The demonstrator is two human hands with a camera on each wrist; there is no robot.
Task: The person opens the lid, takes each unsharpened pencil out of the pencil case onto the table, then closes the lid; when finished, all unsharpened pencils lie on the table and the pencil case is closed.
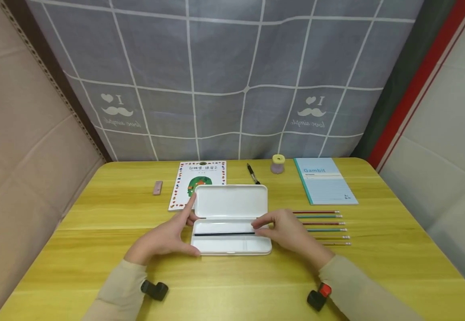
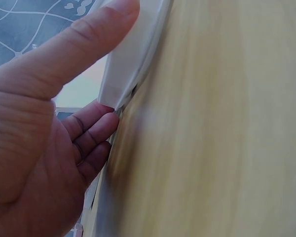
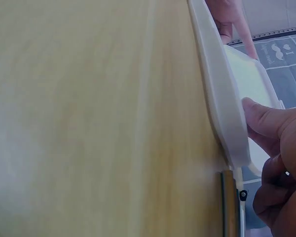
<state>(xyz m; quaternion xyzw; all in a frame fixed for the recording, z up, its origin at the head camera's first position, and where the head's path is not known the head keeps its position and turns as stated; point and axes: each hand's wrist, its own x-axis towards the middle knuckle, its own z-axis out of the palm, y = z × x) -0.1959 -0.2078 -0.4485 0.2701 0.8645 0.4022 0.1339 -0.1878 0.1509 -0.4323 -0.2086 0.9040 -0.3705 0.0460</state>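
Observation:
A white pencil case [image 1: 231, 200] lies on the table with its lid raised at the back. Inside its tray is a slim dark pencil [image 1: 224, 234], lying crosswise. My left hand [image 1: 164, 236] spans the case's left end, thumb on the front corner, index finger up along the lid, other fingers by the hinge corner. The left wrist view shows the fingers [image 2: 96, 131] bent at that corner. At the tray's right end, my right hand [image 1: 286, 229] pinches the dark pencil's end between thumb and index finger. In the right wrist view the case hides those fingertips partly.
Several pencils [image 1: 326, 224] lie in a row to the right, partly behind the right hand. A picture booklet [image 1: 180, 187] sits behind the case, near a pink eraser [image 1: 157, 187]. Farther back are a black pen [image 1: 251, 173], a yellow-and-purple container [image 1: 277, 164] and a blue notebook [image 1: 328, 185].

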